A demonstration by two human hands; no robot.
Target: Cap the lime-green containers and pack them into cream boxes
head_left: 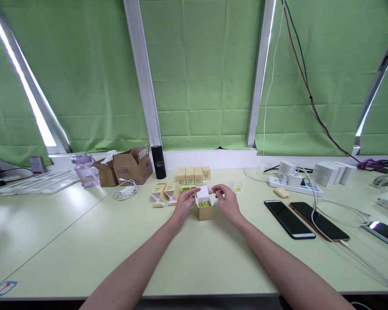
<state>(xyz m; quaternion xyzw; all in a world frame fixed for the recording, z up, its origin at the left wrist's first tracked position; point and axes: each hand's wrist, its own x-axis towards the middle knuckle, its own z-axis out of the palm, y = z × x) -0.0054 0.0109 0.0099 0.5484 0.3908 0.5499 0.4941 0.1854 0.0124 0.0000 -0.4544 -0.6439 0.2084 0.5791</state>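
Observation:
A small brown box stands upright on the table between my hands, its white lid and side flaps raised. Inside it lies a yellow-green item with a loop. My left hand touches the box's left flap, thumb and fingers curved toward it. On the right side, my right hand has its thumb and forefinger close together at the right flap. Whether the fingertips pinch the flaps is too small to tell.
Behind stand several small boxes; two unfolded boxes lie left. Farther left are a cardboard box, a black cylinder and a purple jug. At right are phones, cables and a power strip.

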